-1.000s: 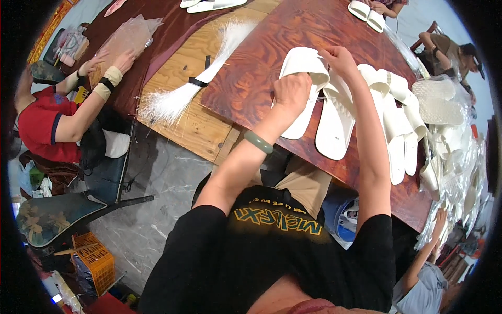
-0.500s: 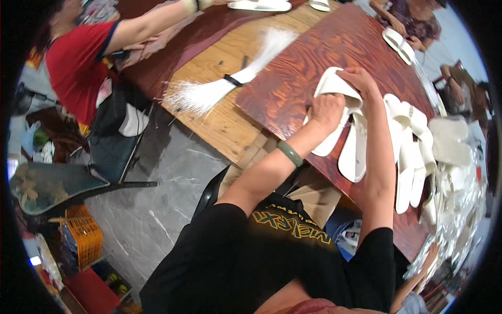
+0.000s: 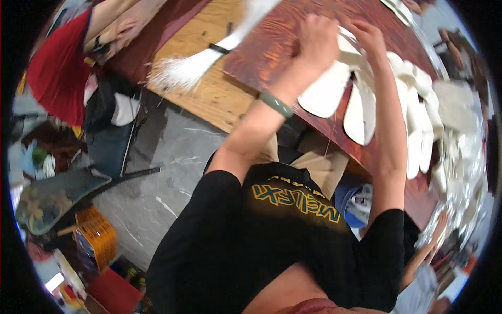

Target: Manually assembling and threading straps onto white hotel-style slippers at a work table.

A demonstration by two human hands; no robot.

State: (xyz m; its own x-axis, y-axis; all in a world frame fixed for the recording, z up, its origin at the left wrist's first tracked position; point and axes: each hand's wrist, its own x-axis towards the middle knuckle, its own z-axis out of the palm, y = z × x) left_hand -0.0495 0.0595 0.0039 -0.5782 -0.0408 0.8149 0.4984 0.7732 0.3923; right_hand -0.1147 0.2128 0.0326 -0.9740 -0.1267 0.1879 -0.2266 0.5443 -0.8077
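White slide sandal (image 3: 323, 97) is seemingly mid-adjustment: left hand (image 3: 319, 44) is now raised toeward; its grip and that of right hand (image 3: 369, 37) cannot be told.

Slippers (image 3: 325, 94) are white, the table (image 3: 264, 49) red-brown, wavy-grained.

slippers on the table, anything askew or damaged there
Nothing stands out: the slipper at the left hand and its neighbour both face strap up, with other slippers to their right. Blur could hide small damage.
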